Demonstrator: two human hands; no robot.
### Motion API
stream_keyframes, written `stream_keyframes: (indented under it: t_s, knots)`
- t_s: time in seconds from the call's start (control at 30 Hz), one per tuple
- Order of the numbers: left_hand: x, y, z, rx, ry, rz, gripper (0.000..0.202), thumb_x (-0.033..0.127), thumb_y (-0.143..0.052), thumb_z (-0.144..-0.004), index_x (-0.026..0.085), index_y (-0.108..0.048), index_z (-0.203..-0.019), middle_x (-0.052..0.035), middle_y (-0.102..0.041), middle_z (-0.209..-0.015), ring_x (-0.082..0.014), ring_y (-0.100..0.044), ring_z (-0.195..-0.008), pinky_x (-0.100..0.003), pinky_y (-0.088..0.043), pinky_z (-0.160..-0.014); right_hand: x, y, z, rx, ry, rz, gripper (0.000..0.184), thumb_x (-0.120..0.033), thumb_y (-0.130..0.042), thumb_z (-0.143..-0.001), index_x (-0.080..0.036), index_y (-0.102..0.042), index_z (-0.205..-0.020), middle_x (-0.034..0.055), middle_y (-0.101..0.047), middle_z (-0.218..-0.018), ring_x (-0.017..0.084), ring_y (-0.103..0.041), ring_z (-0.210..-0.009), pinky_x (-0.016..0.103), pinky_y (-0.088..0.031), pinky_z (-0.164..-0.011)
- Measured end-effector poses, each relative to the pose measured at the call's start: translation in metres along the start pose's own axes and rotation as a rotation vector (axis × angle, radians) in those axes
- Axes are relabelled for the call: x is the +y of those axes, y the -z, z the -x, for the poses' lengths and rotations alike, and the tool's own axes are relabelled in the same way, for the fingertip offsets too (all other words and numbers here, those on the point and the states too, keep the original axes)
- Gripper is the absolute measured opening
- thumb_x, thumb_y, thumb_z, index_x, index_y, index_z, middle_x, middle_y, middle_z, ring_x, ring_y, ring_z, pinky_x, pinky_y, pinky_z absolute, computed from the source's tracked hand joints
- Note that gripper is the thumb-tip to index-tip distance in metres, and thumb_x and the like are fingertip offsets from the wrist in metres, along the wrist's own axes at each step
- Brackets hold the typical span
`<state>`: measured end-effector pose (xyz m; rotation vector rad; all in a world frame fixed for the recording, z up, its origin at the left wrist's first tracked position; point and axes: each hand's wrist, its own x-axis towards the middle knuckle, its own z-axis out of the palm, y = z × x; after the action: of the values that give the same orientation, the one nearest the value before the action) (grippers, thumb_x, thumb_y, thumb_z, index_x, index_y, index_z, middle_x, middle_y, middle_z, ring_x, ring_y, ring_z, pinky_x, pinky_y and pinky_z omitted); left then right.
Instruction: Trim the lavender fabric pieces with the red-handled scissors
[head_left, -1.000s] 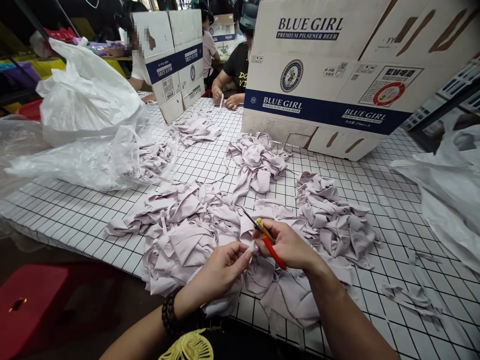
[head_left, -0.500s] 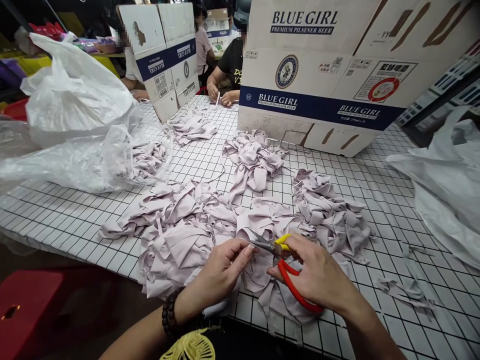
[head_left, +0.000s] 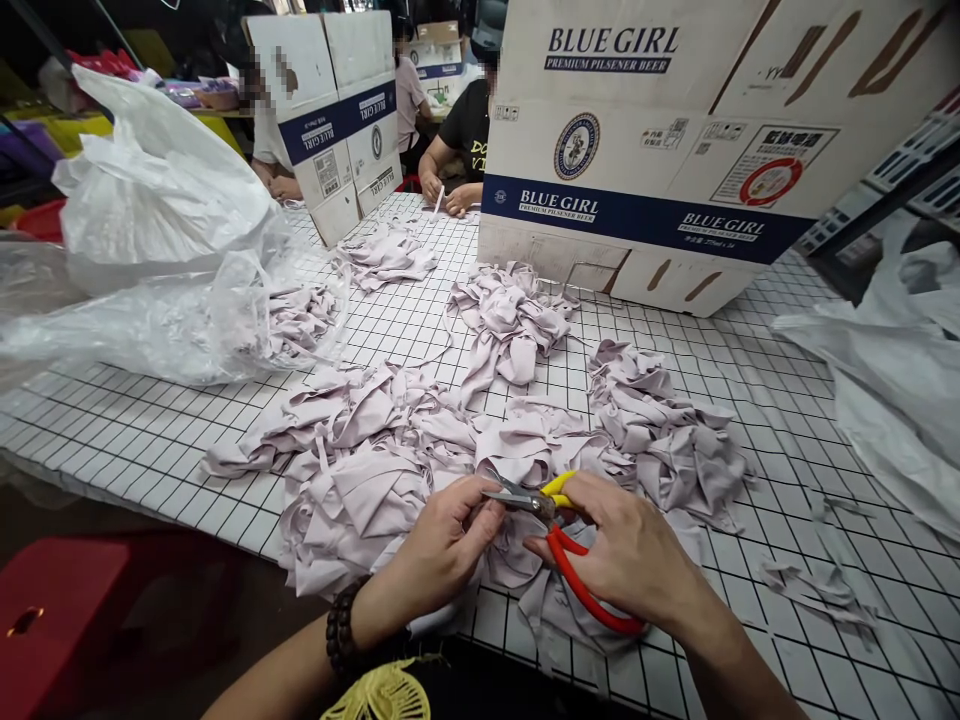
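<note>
Swung round since a second ago, the scissors (head_left: 541, 505) now point left, blades at the left hand (head_left: 450, 545), whose grip pinches a lilac fabric piece (head_left: 516, 560). The right hand (head_left: 637, 555) has its grip closed on the red and yellow handles, above the fabric pile (head_left: 360, 500) at the near edge of the bench (head_left: 150, 440).

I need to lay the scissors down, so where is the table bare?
Bare gridded table lies between the right fabric pile and the white plastic bag, and between the clear bag and the near edge. Around the left hand and right hand, fabric pieces crowd it.
</note>
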<state>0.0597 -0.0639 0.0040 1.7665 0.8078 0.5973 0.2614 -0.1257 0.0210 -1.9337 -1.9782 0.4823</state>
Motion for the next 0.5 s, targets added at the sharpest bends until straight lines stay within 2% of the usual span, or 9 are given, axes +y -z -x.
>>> stream_keyframes:
  t_s: [0.23, 0.5]
  knots:
    - [-0.0007, 0.0004, -0.0001, -0.011, 0.002, -0.004, 0.023, 0.029, -0.043, -0.097, 0.017, -0.063, -0.094, -0.0043, -0.063, -0.087, -0.0164, -0.056, -0.080, -0.025, -0.041, -0.074, 0.0014, -0.0030, -0.0014, 0.045, 0.035, 0.018, 0.021, -0.041, -0.066, -0.075, -0.022, -0.059, -0.077, 0.0018, -0.061, -0.071, 0.018, -0.057, -0.062, 0.028, -0.041, -0.054]
    - [0.0009, -0.0008, -0.0016, -0.019, -0.018, 0.007, 0.024, 0.030, -0.042, -0.098, 0.018, -0.063, -0.093, -0.0052, -0.064, -0.091, -0.0174, -0.056, -0.084, -0.025, -0.042, -0.077, 0.0039, -0.0051, -0.0001, 0.085, 0.046, 0.034, 0.023, -0.044, -0.066, -0.075, -0.023, -0.059, -0.070, 0.0015, -0.061, -0.066, 0.017, -0.054, -0.057, 0.027, -0.038, -0.052]
